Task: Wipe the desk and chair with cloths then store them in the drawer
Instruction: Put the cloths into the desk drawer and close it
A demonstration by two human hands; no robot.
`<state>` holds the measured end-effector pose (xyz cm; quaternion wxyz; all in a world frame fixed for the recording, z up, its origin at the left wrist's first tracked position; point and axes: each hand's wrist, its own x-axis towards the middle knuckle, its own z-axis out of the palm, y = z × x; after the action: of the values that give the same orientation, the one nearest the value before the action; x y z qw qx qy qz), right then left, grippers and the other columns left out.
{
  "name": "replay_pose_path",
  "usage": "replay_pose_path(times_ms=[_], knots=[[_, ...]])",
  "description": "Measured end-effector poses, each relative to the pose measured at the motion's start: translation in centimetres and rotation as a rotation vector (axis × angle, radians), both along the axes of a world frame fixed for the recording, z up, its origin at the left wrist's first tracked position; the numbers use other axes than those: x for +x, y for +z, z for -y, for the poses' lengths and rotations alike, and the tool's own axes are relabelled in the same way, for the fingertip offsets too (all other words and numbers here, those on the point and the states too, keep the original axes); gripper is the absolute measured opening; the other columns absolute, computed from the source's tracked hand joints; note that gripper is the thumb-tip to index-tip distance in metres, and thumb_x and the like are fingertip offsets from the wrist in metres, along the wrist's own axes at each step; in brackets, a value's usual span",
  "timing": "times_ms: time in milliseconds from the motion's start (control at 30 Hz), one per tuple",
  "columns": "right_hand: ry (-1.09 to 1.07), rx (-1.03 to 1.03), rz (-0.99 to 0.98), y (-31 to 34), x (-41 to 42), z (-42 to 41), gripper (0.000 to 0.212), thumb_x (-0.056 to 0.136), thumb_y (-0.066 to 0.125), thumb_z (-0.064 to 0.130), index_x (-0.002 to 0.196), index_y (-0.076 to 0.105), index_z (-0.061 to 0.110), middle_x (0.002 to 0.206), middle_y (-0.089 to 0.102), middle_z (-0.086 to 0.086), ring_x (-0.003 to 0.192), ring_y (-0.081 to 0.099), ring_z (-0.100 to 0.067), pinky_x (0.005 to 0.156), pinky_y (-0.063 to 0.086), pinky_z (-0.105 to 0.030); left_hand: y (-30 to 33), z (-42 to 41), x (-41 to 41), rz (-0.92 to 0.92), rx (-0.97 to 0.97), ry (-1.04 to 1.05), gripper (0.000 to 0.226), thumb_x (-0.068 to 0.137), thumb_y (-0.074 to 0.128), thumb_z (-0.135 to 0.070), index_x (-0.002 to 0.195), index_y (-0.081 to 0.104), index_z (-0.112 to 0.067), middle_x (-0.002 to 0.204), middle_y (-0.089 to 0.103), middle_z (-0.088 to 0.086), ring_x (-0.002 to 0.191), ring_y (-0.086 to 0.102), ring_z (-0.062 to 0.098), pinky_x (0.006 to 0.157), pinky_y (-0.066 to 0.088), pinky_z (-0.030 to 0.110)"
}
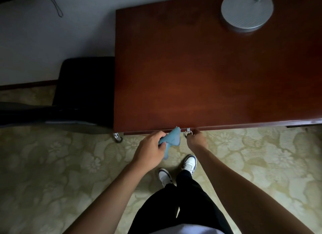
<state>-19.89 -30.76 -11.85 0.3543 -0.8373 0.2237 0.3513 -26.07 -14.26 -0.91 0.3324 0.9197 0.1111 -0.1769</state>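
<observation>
A reddish-brown wooden desk [200,68] fills the upper right. At its near edge, my left hand [149,145] grips a crumpled blue cloth [171,138] just below the desktop. Right beside it, my right hand [196,138] pinches a small silver ring handle [187,133] on the drawer front under the desk edge. The drawer front is barely visible and looks closed. A dark chair [83,94] stands to the left of the desk, its seat in shadow.
A round silver lamp base [246,10] stands on the desk's far right corner. A chrome chair leg with a caster [117,137] sits by the desk's near left corner. Patterned carpet [61,172] lies below, with my legs and white shoes [189,163] near the desk.
</observation>
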Motion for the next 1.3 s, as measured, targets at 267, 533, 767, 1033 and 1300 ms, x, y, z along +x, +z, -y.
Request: replay_pose_path(times_ms=[267,533,767,1033,1300], knots=[[0.018,-0.167,-0.014,0.7,-0.1,-0.8,0.035,0.092,0.048,0.04,0.107,0.066,0.014,0.105,0.07,-0.015,0.101,0.065,-0.034,0.087,0.047,-0.034,-0.3,-2.0,-2.9,-0.016,-0.011,-0.044,0.019,0.092,0.055,-0.017,0.108,0.061,-0.024,0.092,0.06,-0.007,0.073,0.053,0.011,0.061,0.034,0.027],[0.189,-0.263,-0.156,3.7,-6.1,1.5,0.044,0.088,0.049,0.044,0.113,0.066,0.012,0.107,0.07,-0.013,0.1,0.066,-0.03,0.087,0.051,-0.031,-0.3,-2.4,-2.9,-0.155,0.005,-0.236,0.014,0.088,0.055,-0.018,0.084,0.055,-0.032,0.071,0.057,-0.013,0.068,0.057,0.013,0.056,0.039,0.029],[0.501,-0.384,-0.284,7.1,-11.9,2.2,0.042,0.088,0.042,0.036,0.112,0.067,0.012,0.097,0.075,-0.007,0.099,0.069,-0.023,0.087,0.05,-0.028,-1.1,0.3,-4.2,-0.404,-0.082,-0.36,0.025,0.083,0.046,-0.012,0.082,0.057,-0.035,0.074,0.059,-0.012,0.068,0.056,0.009,0.053,0.038,0.024],[0.101,0.36,0.072,6.2,-8.1,2.1,0.047,0.076,0.059,0.002,0.123,0.057,0.004,0.103,0.059,-0.002,0.094,0.057,-0.016,0.076,0.046,-0.023,-2.1,1.3,-2.8,-0.435,-0.483,-0.084,0.014,0.086,0.065,-0.006,0.093,0.072,-0.016,0.082,0.069,-0.002,0.083,0.061,0.011,0.076,0.045,0.026],[-0.331,0.423,0.016,3.8,-6.3,1.8,0.02,0.086,0.065,0.02,0.067,0.06,0.018,0.061,0.057,0.0,0.06,0.052,-0.017,0.044,0.035,-0.021,-6.0,-1.2,-4.2,-0.686,-0.644,0.419,0.037,0.08,0.077,-0.012,0.112,0.058,-0.016,0.121,0.065,0.003,0.121,0.057,0.025,0.104,0.045,0.046]])
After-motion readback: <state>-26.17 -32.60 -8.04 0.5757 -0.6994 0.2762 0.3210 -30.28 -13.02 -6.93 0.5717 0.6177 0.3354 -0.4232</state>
